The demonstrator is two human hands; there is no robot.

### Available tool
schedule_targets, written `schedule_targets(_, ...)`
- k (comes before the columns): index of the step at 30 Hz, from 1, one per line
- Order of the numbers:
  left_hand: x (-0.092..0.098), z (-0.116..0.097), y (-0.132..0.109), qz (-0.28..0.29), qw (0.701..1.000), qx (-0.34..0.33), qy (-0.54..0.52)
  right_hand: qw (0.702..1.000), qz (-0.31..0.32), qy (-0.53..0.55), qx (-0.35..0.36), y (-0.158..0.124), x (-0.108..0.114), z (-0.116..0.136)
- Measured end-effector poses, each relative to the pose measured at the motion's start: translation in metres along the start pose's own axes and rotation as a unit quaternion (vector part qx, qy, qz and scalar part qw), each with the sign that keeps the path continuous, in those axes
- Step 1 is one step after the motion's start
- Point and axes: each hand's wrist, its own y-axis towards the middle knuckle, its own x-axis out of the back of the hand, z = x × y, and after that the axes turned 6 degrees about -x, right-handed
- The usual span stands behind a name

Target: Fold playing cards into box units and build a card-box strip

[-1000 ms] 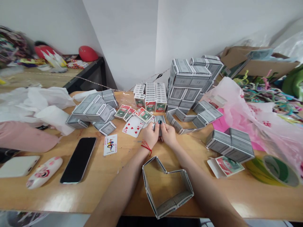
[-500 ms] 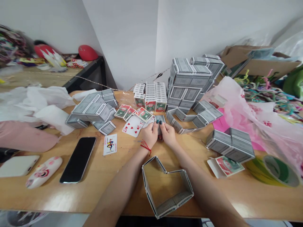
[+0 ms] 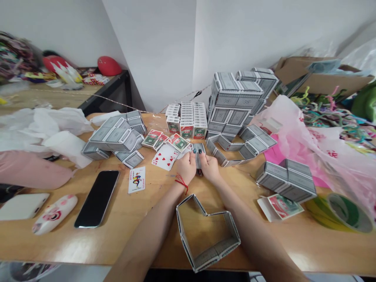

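Note:
My left hand (image 3: 187,166) and my right hand (image 3: 208,165) grip a grey-backed playing card (image 3: 198,159) from both sides, thumbs lying on its patterned back. Whether it is one card or several cannot be made out, and my curled fingers are mostly hidden beneath. Just left of my hands lie a five-of-hearts card (image 3: 163,157) and red-and-green card boxes (image 3: 178,142). Between my forearms stands a heart-shaped frame (image 3: 216,250) of folded cards. A similar open card frame (image 3: 226,154) sits right of my hands, beside a tall stack of card blocks (image 3: 235,103).
Rows of card boxes (image 3: 187,121) stand at the back. Folded card blocks (image 3: 113,135), a joker card (image 3: 136,180) and a phone (image 3: 96,199) lie to the left. To the right are another card block (image 3: 286,180), an opened card box (image 3: 282,206) and a tape roll (image 3: 337,213).
My thumbs have drawn slightly apart, so more of the card's back shows between them. Both hands stay in nearly the same place, and the things around them have not moved.

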Motion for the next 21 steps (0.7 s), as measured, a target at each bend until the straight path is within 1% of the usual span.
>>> schedule_targets(4, 0.0013, -0.0003, 0.0008, 0.005, 1.0, 0.005, -0.028, 0.998, 0.013, 0.05, -0.032, -0.002, -0.0008, 0.001)
schedule_targets(8, 0.0014, -0.0003, 0.0003, 0.002, 0.999, 0.011, -0.034, 0.994, 0.018, 0.093, -0.052, -0.0026, -0.0014, 0.0022)
schedule_targets(10, 0.0015, -0.0006, 0.0004, 0.002, 0.999, 0.012, -0.034, 0.993, 0.032, 0.102, -0.053, -0.0028, -0.0017, 0.0032)
schedule_targets(12, 0.0019, -0.0009, 0.001, 0.002, 0.999, 0.016, -0.03, 0.994, 0.035, 0.097, -0.046, -0.0029, -0.0025, 0.0039)
schedule_targets(19, 0.0032, 0.0003, 0.003, -0.003, 0.999, 0.043, -0.023, 0.999, 0.008, 0.035, -0.003, -0.0024, -0.0066, -0.0033)
schedule_targets(21, 0.0031, 0.0013, 0.0032, -0.005, 0.998, 0.047, -0.033, 1.0, 0.014, 0.027, -0.002, -0.0022, -0.0066, -0.0057)
